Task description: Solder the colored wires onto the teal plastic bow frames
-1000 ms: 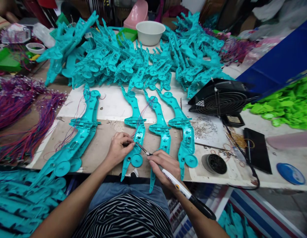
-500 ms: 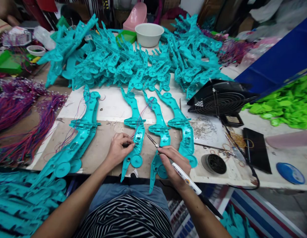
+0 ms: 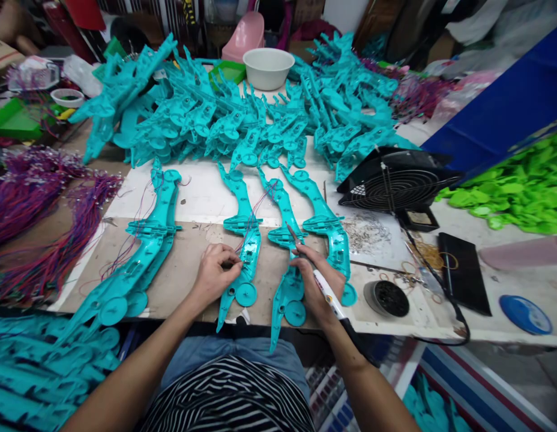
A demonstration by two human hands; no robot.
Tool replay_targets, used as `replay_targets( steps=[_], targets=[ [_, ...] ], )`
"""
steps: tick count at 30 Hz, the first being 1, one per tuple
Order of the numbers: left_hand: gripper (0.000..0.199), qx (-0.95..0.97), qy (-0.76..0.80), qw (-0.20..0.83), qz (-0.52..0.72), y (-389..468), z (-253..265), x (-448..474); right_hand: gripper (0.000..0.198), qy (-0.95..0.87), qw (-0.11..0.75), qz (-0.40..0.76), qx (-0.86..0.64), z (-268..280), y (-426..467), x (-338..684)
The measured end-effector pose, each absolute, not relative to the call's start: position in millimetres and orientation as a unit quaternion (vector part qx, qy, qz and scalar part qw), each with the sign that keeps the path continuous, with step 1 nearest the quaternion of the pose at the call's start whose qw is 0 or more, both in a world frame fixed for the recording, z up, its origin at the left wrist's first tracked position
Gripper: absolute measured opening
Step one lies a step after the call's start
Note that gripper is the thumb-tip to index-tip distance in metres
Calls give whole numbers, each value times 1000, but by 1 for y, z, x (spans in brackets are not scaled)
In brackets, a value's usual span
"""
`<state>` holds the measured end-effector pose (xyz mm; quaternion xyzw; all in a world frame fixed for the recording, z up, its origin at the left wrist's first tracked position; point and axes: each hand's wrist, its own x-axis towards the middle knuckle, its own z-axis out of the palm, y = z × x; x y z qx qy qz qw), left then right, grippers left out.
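My left hand [image 3: 218, 270] is closed in a pinch at the left edge of a teal plastic shell part [image 3: 248, 240]. What sits between its fingertips is too small to make out. Thin red and purple wires [image 3: 255, 210] cross that part and run down close to these fingers. My right hand [image 3: 319, 279] grips a soldering iron [image 3: 324, 288] with a white handle, held like a pen. Its tip points up and left over the middle of a second teal shell part [image 3: 285, 207]; contact cannot be told. A third shell part [image 3: 321, 207] lies to the right.
Stacked teal parts [image 3: 159, 210] with wires lie left, beside wire bundles [image 3: 87, 216]. A heap of teal parts [image 3: 201, 114] spans the back, near a white basin [image 3: 268, 69]. At right stand a black fan [image 3: 391, 183], a small dark-filled pot [image 3: 386, 298] and lime-green pieces [image 3: 512, 189].
My right hand has moved the soldering iron up and slightly right, from beside the wired part to over the second part. My left hand stays nearly in place. The view has shifted slightly.
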<state>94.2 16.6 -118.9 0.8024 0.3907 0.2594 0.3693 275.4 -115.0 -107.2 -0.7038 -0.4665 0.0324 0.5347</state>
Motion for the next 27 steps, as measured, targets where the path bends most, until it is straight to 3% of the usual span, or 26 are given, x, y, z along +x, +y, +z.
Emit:
replay_targets(
  steps=[9,13,17,21,27],
  targets=[
    [6,801,427,331,258,25,-111,59,29,-517,482,34,-707,-106,-107,288],
    [44,830,461,211,232,22,-107,65,24,-582,419,-20,-697,-97,-77,304],
    [66,863,469,126,136,14,-102,83,38,-670,266,-7,-693,-88,-17,310],
    [59,865,481,103,98,8,-100,92,46,-732,160,18,-662,-86,28,305],
    [38,878,458,106,88,8,-103,93,41,-762,164,-4,-626,-83,48,296]
  ],
)
